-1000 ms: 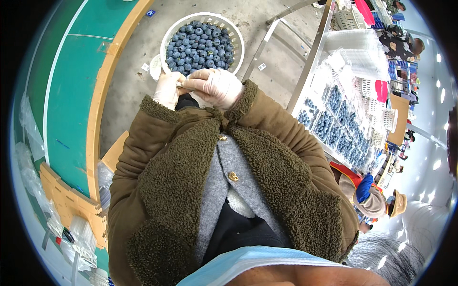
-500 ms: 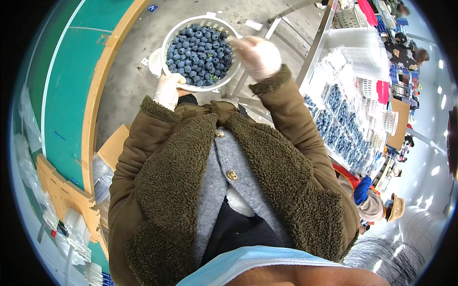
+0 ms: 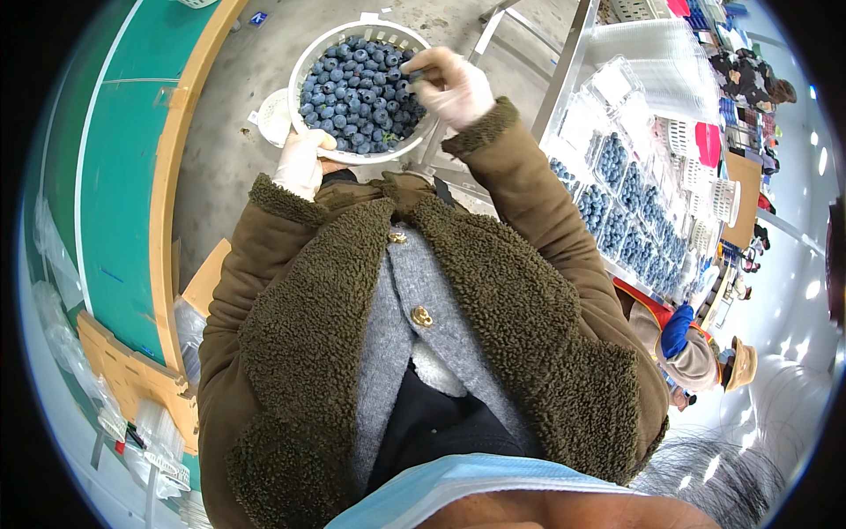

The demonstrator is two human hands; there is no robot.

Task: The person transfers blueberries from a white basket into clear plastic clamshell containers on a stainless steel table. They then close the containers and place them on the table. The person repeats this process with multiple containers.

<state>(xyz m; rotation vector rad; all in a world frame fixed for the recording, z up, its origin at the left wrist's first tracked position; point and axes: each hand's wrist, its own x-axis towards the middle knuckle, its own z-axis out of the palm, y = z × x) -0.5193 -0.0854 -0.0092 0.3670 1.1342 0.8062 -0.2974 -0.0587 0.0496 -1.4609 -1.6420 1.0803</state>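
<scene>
A round white plastic basket (image 3: 304,67) full of blueberries (image 3: 357,93) is in front of me. My left hand (image 3: 302,162), in a pale thin glove, is closed on its near left rim, with the thumb over the edge. Over the right rim is my gloved right hand (image 3: 455,90), its fingers pinched together above the berries. Between those fingertips shows a small dark berry, partly covered by them. Bits of green lie among the blueberries near the basket's right side.
A metal-framed table on the right holds clear punnets of blueberries (image 3: 631,189) and stacked empty clear punnets (image 3: 656,75). To the left runs a green surface (image 3: 132,194) with a tan edge. A smaller white basket (image 3: 275,117) is beyond my left hand. Other people are at far right.
My right hand has moved slightly left and down, its fingers now pinched over the basket's right side. The basket has shifted a little left and up in view, my left hand still on it.
</scene>
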